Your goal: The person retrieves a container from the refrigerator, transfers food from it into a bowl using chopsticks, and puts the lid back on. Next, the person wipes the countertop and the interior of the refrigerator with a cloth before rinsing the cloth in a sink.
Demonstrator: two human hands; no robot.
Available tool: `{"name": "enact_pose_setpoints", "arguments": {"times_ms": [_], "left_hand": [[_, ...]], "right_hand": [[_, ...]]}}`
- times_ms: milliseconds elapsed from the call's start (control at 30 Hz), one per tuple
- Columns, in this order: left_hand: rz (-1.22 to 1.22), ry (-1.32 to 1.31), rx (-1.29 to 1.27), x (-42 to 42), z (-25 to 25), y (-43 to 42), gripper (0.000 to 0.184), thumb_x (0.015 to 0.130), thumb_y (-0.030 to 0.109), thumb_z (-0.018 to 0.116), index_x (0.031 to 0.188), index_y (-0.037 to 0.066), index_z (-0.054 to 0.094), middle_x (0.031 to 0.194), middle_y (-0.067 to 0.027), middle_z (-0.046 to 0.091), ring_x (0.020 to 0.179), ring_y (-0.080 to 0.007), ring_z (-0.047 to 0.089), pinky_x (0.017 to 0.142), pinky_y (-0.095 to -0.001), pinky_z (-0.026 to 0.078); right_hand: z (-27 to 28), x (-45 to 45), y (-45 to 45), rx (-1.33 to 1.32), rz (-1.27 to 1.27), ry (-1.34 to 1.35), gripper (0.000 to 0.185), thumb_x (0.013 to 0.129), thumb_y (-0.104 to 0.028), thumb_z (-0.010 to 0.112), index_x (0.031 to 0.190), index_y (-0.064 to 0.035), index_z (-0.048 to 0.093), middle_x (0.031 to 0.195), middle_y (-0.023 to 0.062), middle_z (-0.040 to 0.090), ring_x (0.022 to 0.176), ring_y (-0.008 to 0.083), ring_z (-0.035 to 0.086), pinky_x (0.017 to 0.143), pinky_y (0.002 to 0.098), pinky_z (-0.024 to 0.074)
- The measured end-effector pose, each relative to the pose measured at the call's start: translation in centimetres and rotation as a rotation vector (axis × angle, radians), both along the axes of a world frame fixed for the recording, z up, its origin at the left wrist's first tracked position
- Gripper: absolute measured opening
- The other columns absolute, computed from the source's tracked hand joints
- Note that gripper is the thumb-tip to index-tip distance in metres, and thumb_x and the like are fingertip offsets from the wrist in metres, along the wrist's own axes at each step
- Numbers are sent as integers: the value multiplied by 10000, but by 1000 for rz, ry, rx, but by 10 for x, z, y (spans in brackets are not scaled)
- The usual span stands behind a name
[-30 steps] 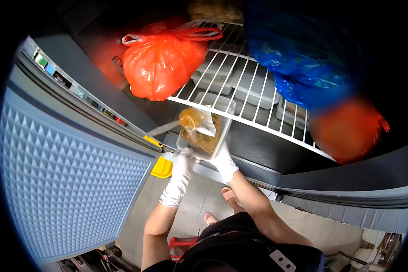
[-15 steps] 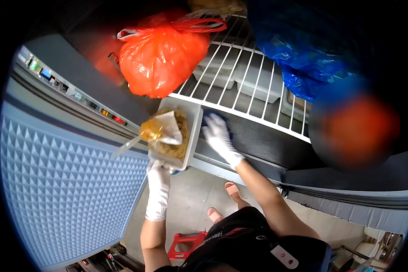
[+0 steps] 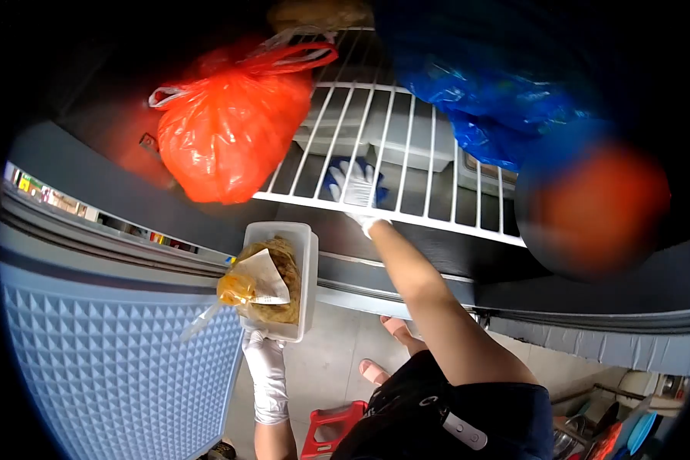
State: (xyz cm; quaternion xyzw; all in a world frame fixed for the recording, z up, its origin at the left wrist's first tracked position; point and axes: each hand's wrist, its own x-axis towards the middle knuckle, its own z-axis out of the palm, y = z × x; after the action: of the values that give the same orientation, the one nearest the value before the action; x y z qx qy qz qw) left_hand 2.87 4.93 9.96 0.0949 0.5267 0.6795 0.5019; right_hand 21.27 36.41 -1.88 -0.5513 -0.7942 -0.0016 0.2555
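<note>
My left grip point(image 3: 264, 360) clamping a tub point(image 3: 308, 284), its long axis running near-far, my right grip point(image 3: 356, 186), fingers apart, pressing blue cloth point(image 3: 333, 175)

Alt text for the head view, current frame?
A white-gloved left hand holds a plastic tub containing bagged brownish contents in front of an open cabinet. The gloved right hand, fingers spread, is on a blue cloth beneath a white wire shelf bearing red and blue plastic bags.
</note>
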Motion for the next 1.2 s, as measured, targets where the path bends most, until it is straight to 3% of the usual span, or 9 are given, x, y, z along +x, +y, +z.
{"name": "enact_pose_setpoints", "arguments": {"times_ms": [200, 333, 500, 533, 567, 667, 767, 933, 1200], "left_hand": [[-54, -62, 23, 5, 10, 7, 444, 857, 35, 411, 1294, -43, 403, 1206, -173, 523, 1034, -283, 583, 838, -408, 543], [-93, -55, 38, -9, -3, 2, 420, 855, 36, 420, 1267, -46, 421, 1204, -178, 519, 1015, -278, 586, 822, -409, 547], [-100, -46, 19, -14, -1, -1, 449, 830, 58, 453, 1266, -49, 427, 1207, -165, 529, 1039, -278, 577, 834, -422, 526], [-86, -47, 29, -13, 3, 1, 438, 830, 50, 449, 1256, -51, 430, 1185, -165, 535, 1009, -271, 586, 804, -406, 534], [-70, -48, 34, -9, 10, 1, 428, 830, 42, 445, 1247, -53, 433, 1163, -165, 540, 980, -264, 595, 773, -390, 543], [-29, -31, 21, -7, 10, -1, 393, 827, 34, 443, 1210, -55, 455, 1102, -153, 556, 895, -238, 604, 698, -353, 539], [-5, -4, -9, -10, 5, 3, 331, 823, 30, 445, 1143, -41, 490, 1014, -122, 562, 805, -203, 581, 641, -327, 514], [-37, -7, -26, -7, 2, 16, 202, 817, 18, 446, 1003, -3, 524, 857, -64, 532, 687, -148, 507, 617, -315, 488], [-93, -58, -3, 9, -60, 105, 111, 812, -1, 497, 909, 40, 533, 732, -6, 483, 587, -103, 420, 562, -292, 389]], "right_hand": [[-6, 180, -77, 255, -560, -31, 359, 801, -210, 571, 1143, -103, 600, 1190, 107, 570, 1130, 286, 494, 930, 492, 356], [7, 188, -93, 189, -697, 28, 154, 752, -117, 582, 885, -52, 626, 974, 121, 601, 895, 346, 530, 734, 498, 407], [63, 51, -74, -36, -222, 330, 112, 779, -35, 494, 803, -46, 603, 770, 174, 604, 688, 333, 590, 560, 448, 431], [48, 19, -65, 71, -88, 150, 129, 779, -53, 502, 834, -62, 619, 788, 162, 620, 744, 317, 617, 598, 458, 443], [35, -14, -55, 283, 165, 299, 152, 766, -97, 527, 874, -72, 632, 834, 122, 628, 779, 312, 603, 641, 428, 451], [-34, -95, -49, 250, 390, 150, 280, 782, -209, 521, 1018, -104, 629, 1171, 86, 555, 1047, 259, 509, 835, 378, 411], [-5, -92, -74, -65, 353, 185, 291, 804, -244, 484, 999, -81, 626, 1165, 94, 533, 1048, 286, 476, 843, 471, 368], [19, 26, -143, 69, 343, 276, 254, 652, -40, 570, 898, -98, 600, 1033, 74, 599, 930, 280, 543, 812, 393, 421], [16, 210, -183, -48, -578, 1, 145, 638, -11, 570, 752, -100, 588, 984, 85, 608, 941, 314, 532, 759, 439, 408]]}}
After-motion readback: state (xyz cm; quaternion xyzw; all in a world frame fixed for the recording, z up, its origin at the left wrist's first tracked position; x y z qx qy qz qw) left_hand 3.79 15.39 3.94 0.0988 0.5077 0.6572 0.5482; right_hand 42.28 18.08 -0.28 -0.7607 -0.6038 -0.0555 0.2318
